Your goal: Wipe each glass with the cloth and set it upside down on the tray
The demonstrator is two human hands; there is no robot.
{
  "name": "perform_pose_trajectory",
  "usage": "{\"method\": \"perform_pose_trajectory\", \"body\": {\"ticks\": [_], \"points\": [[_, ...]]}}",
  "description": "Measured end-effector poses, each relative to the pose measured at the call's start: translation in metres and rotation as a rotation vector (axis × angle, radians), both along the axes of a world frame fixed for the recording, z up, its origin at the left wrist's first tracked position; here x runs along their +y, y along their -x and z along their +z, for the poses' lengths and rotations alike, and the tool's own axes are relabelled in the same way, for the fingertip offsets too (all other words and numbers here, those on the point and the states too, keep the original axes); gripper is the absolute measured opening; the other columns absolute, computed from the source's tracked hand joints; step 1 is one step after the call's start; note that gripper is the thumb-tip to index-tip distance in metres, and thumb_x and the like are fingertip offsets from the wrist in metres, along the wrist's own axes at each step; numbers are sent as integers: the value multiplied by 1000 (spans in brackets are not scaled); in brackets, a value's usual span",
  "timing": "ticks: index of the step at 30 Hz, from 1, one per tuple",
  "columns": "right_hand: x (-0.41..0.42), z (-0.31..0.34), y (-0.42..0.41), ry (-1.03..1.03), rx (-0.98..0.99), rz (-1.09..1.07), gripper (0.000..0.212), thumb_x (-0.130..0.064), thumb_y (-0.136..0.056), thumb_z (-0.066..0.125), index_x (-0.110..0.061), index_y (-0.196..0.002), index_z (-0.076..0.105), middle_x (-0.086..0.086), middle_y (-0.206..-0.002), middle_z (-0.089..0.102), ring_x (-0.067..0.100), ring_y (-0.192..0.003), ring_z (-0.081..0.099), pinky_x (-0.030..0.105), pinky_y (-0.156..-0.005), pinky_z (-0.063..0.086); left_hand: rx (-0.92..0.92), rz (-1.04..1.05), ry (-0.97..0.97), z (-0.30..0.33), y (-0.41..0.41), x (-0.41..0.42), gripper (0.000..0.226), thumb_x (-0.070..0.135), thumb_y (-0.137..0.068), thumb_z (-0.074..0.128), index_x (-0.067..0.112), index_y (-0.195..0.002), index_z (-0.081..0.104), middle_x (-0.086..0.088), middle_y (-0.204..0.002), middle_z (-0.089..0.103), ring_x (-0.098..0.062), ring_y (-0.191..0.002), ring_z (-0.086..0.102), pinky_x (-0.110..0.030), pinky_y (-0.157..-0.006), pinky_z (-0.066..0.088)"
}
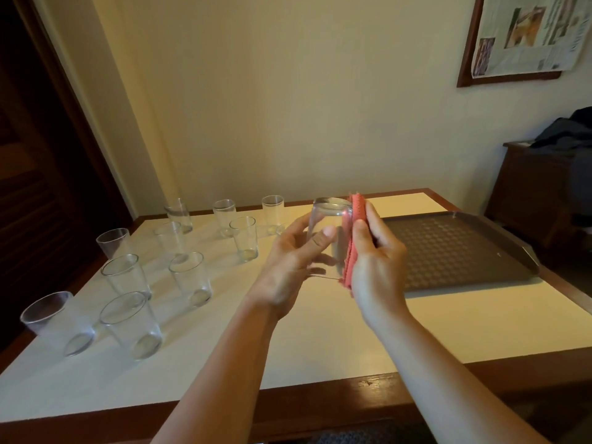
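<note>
Left hand (290,261) grips inverted glass (326,232) left of tray (455,251); right hand (378,261) presses cloth (350,245) against it.

We saw upright glasses (189,280) crowding the table left of the tray (461,251), whose surface lay bare.

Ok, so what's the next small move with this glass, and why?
Probably carry it right and set it down on the tray: the left hand already holds the glass base-up, the right hand presses the red cloth against it.
</note>
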State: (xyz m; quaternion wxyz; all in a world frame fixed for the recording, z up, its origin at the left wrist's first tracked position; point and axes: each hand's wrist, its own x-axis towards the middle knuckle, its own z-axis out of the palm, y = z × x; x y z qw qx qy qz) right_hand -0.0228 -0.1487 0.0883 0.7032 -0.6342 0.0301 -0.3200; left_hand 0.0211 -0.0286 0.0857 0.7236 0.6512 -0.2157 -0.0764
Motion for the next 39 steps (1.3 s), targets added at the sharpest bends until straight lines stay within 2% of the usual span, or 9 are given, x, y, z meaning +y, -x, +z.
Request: {"method": "perform_pose_trajectory", "body": {"ticks": [5, 10, 15, 18, 20, 25, 30, 34, 39], "points": [[17, -17, 18, 113, -9, 39, 40, -26, -104, 45, -36, -143, 40, -21, -118, 61, -13, -100, 61, 8, -66, 50, 106, 63, 16, -4, -2, -4, 52, 68, -94, 52, 35, -131, 67, -7, -115, 72, -24, -90, 65, -39, -82, 47], [-5, -6, -3, 6, 12, 7, 41, -26, -104, 48, -28, -145, 48, -16, -130, 59, 6, -122, 56, 19, -92, 50, 5, -24, -63, -1, -2, 0, 44, 50, -92, 70, 32, -132, 69, 4, -107, 74, -21, -84, 65, -37, -80, 45], [15, -22, 10, 125, -3, 48, 41, -28, -104, 47, -35, -144, 44, -24, -132, 54, -17, -114, 52, 9, -89, 47, 118, 180, 6, -3, -3, -5, 52, 70, -85, 63, 32, -120, 71, -4, -113, 75, -20, -85, 62, -34, -76, 45], [0, -13, -4, 45, 37, 14, 41, -27, -103, 50, -29, -144, 49, -14, -135, 59, 2, -120, 58, 38, -99, 53, 203, -22, -36, -1, -2, 2, 32, 49, -103, 57, 34, -130, 63, -7, -122, 76, -39, -105, 73, -50, -92, 49], [-3, -9, -7, 15, 54, 11, 39, -28, -103, 51, -30, -142, 52, -19, -125, 65, 9, -115, 62, 47, -92, 56, 113, -15, -75, -1, -4, 4, 52, 42, -94, 72, 28, -142, 57, 1, -112, 78, -34, -94, 75, -48, -90, 53], [18, -19, 16, 68, 17, 76, 38, -26, -104, 49, -35, -141, 49, -23, -123, 62, -3, -111, 61, 14, -80, 52, 102, 133, -12, -1, -2, 0, 62, 71, -88, 63, 26, -131, 68, -4, -109, 69, -20, -83, 62, -36, -77, 46], [-1, 5, -8, -70, 98, 58, 34, -28, -102, 54, -34, -136, 59, -10, -127, 67, 20, -113, 65, 48, -91, 54, 165, -64, 8, 5, -5, 7, 32, 47, -102, 59, 28, -127, 68, -5, -117, 77, -27, -90, 73, -46, -84, 52], [15, -4, 6, 1, 34, 67, 34, -29, -103, 52, -40, -135, 56, -27, -104, 68, 1, -94, 68, 30, -72, 61, 8, 230, -60, 8, -8, 0, 77, 71, -70, 74, 20, -128, 69, 1, -103, 69, -16, -78, 60, -33, -72, 46], [6, 4, -5, -117, 77, 28, 34, -23, -102, 54, -33, -134, 59, -21, -115, 69, 8, -111, 65, 45, -98, 54, 165, 22, -24, 9, -2, 0, 33, 52, -106, 45, 40, -125, 69, -11, -117, 77, -31, -91, 73, -46, -86, 52]]}}
